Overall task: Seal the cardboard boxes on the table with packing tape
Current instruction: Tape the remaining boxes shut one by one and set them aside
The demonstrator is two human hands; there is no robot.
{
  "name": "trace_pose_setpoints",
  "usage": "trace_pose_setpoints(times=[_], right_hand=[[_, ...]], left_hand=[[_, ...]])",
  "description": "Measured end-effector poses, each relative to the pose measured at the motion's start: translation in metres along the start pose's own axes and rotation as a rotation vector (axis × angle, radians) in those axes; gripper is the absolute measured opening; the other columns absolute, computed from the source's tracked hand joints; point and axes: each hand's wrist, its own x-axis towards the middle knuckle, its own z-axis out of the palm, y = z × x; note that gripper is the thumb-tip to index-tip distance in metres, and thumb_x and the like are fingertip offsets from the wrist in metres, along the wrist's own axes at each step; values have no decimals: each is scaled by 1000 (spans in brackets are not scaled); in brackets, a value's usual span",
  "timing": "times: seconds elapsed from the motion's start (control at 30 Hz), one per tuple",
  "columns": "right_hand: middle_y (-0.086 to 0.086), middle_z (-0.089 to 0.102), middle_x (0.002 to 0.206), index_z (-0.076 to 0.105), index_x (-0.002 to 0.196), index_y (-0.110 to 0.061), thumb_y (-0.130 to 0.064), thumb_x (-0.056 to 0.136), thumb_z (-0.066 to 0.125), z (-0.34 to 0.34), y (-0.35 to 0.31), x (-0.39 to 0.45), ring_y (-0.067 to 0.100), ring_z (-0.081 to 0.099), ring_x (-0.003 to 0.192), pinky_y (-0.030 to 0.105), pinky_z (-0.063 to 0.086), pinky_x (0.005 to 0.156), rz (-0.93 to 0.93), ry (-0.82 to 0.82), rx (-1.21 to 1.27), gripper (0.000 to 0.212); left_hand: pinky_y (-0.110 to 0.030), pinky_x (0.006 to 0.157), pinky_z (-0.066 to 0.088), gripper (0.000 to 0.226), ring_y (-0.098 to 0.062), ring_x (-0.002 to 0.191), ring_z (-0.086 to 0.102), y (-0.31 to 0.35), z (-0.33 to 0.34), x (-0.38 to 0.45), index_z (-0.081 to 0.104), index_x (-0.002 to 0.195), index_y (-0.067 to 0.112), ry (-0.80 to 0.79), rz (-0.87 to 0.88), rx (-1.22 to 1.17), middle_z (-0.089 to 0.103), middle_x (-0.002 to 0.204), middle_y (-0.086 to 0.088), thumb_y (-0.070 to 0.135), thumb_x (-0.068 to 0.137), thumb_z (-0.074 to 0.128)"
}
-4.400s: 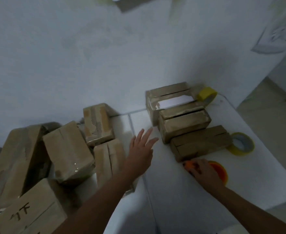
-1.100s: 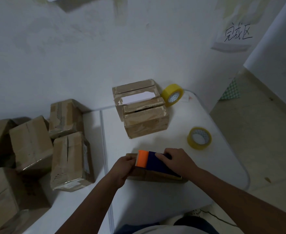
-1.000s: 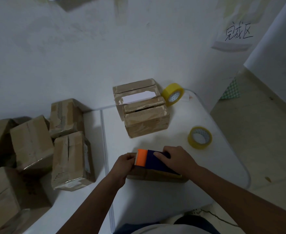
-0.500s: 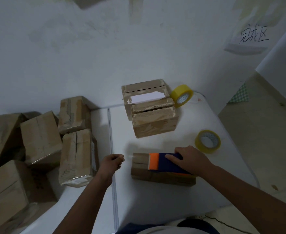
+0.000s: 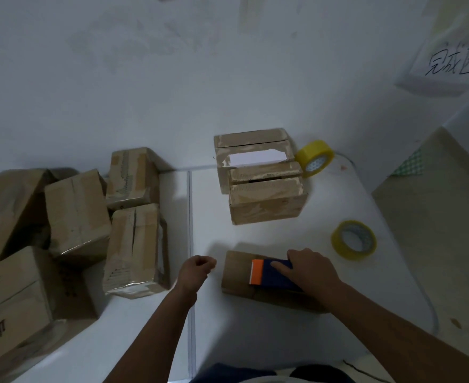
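box: a low cardboard box (image 5: 237,275) lies on the white table (image 5: 269,333), near its front edge
dispenser: blue and orange tape dispenser (image 5: 269,275) rests on the box top
right hand (image 5: 310,270): grasps the dispenser, forefinger stretched along it
left hand (image 5: 196,272): clenched, empty, just left of the box
room: grey-white wall behind; two yellow tape rolls (image 5: 353,240) at right; taped boxes (image 5: 133,250) heaped at left
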Motion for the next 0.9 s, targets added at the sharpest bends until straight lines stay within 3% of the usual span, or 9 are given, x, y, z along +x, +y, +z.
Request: trace_pose_setpoints(times=[0.23, 0.47, 0.63, 0.67, 0.73, 0.77, 0.83, 0.9], right_hand=[[3, 63, 95, 58, 100, -16, -65, 94, 35, -5, -9, 3, 19, 59, 81, 30, 49, 70, 5, -3, -35, 55], [4, 63, 98, 59, 102, -16, -66, 94, 36, -4, -11, 5, 20, 61, 86, 32, 52, 73, 25, -26, -14, 55], [3, 63, 93, 56, 93, -17, -65, 95, 33, -4, -12, 5, 20, 61, 83, 32, 49, 70, 34, -14, -22, 53], [3, 62, 92, 53, 90, -18, -65, 95, 33, -3, -12, 5, 20, 60, 82, 31, 48, 69, 37, -19, -19, 51], [2, 59, 87, 48, 86, -19, -65, 95, 33, -3, -12, 6, 19, 56, 77, 31, 46, 67, 38, -23, -13, 49], [1, 56, 85, 47, 85, -19, -65, 95, 33, -3, -13, 6, 18, 54, 75, 31, 45, 66, 38, -21, -9, 49], [0, 53, 82, 47, 84, -19, -65, 95, 33, -3, -12, 6, 18, 52, 74, 30, 45, 65, 41, -15, -6, 49], [-1, 50, 81, 47, 84, -19, -65, 95, 33, -2, -12, 5, 18, 51, 73, 30, 43, 64, 46, -9, -6, 49]], left_hand=[[-28, 74, 48, 3, -21, 90, 59, -13, 13, 10, 67, 96, 13, 14, -53, -17, 67, 96, -6, 13, 94, 65], [-40, 88, 50, 4, -25, 96, 61, -22, 28, 11, 65, 96, 15, -8, -108, -82, 67, 103, -11, 16, 96, 61], [-34, 77, 50, 10, -27, 98, 59, -23, 38, 10, 66, 93, 11, 92, -45, -31, 63, 104, -8, 11, 96, 57], [-35, 81, 51, 7, -26, 103, 57, -22, 41, 8, 65, 99, 8, 128, -40, -17, 56, 114, -4, 10, 95, 59], [-39, 97, 50, 30, -24, 114, 49, -21, 40, 8, 56, 119, 10, 169, -65, 61, 35, 130, 1, 14, 92, 68], [-39, 100, 49, 40, -25, 117, 48, -23, 38, 10, 54, 126, 10, 174, -69, 122, 34, 133, -2, 13, 90, 71], [-34, 94, 49, 38, -25, 116, 56, -23, 33, 10, 57, 128, 8, 150, -48, 212, 52, 133, -8, 11, 92, 67], [-30, 89, 50, 24, -21, 105, 64, -23, 29, 3, 65, 120, 10, 138, -9, 198, 68, 116, -8, 10, 98, 56]])
